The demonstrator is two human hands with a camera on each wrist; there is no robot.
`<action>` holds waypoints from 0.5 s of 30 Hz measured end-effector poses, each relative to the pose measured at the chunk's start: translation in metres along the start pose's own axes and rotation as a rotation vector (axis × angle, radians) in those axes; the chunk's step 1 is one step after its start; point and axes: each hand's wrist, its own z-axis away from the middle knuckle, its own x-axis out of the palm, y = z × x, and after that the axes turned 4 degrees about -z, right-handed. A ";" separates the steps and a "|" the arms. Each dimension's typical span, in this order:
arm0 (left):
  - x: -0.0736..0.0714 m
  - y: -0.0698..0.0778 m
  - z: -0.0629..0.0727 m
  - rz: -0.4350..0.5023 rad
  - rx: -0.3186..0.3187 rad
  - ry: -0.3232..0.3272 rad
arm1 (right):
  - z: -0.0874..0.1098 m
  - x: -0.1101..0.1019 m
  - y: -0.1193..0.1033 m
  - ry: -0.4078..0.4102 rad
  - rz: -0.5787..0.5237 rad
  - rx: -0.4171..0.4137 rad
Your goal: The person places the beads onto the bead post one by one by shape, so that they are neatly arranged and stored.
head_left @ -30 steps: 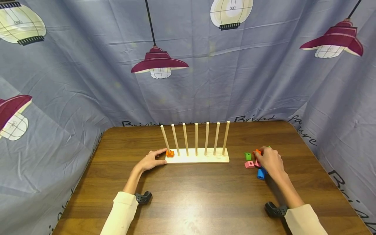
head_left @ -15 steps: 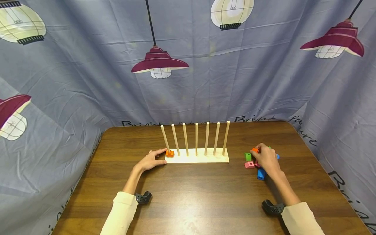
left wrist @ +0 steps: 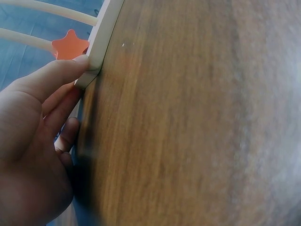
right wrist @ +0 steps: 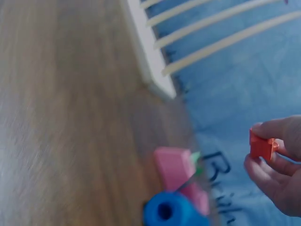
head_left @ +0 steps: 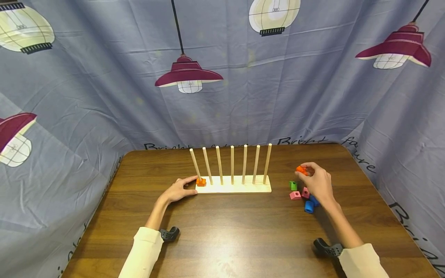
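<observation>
A wooden pegboard [head_left: 233, 188] with several upright pegs stands at the middle of the table. An orange star-shaped bead [left wrist: 70, 45] sits at the bottom of its leftmost peg. My left hand [head_left: 177, 190] grips the board's left end between thumb and fingers, beside that star. Over on the right, my right hand [head_left: 319, 183] pinches another orange bead [right wrist: 262, 145] above the table; its full outline is partly hidden by the fingers. Below that hand lie a green bead [head_left: 293, 185], pink beads [head_left: 295, 195] and blue beads [head_left: 308, 206], some with holes showing.
The brown wooden table [head_left: 229, 231] reaches back to a grey-blue curtain [head_left: 226, 116] printed with lamps. The other pegs, rising from the board, are bare.
My right hand has lifted the orange bead up and away from the pile, uncovering the pink and blue beads. The left hand has stayed at the board's end.
</observation>
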 end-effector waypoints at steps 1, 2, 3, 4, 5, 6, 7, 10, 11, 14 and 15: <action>0.000 0.000 0.000 0.000 0.000 0.000 | 0.000 -0.001 -0.005 0.007 -0.016 -0.006; 0.000 -0.001 0.000 -0.001 -0.001 0.001 | -0.001 -0.002 -0.009 0.013 -0.033 -0.011; 0.000 -0.001 0.001 -0.001 -0.002 0.001 | -0.002 -0.003 -0.014 0.017 -0.056 -0.014; 0.000 -0.001 0.001 0.000 -0.002 0.003 | -0.002 -0.004 -0.019 0.022 -0.079 -0.014; 0.000 -0.001 0.001 0.001 -0.002 0.003 | -0.003 -0.005 -0.025 0.025 -0.102 -0.014; 0.000 -0.001 0.001 0.003 -0.003 0.002 | -0.004 -0.006 -0.031 0.027 -0.134 -0.012; 0.000 0.000 0.001 0.005 -0.004 0.003 | -0.005 -0.008 -0.038 0.027 -0.168 -0.008; 0.000 0.001 0.002 0.014 -0.005 0.003 | -0.007 -0.012 -0.062 0.026 -0.276 -0.009; 0.000 0.001 0.002 0.020 -0.004 0.004 | -0.007 -0.013 -0.070 0.026 -0.311 -0.016; 0.000 0.002 0.002 0.030 -0.001 0.008 | -0.010 -0.014 -0.094 0.008 -0.402 -0.053; 0.000 0.001 0.002 0.031 0.001 0.009 | -0.012 -0.013 -0.101 -0.004 -0.433 -0.068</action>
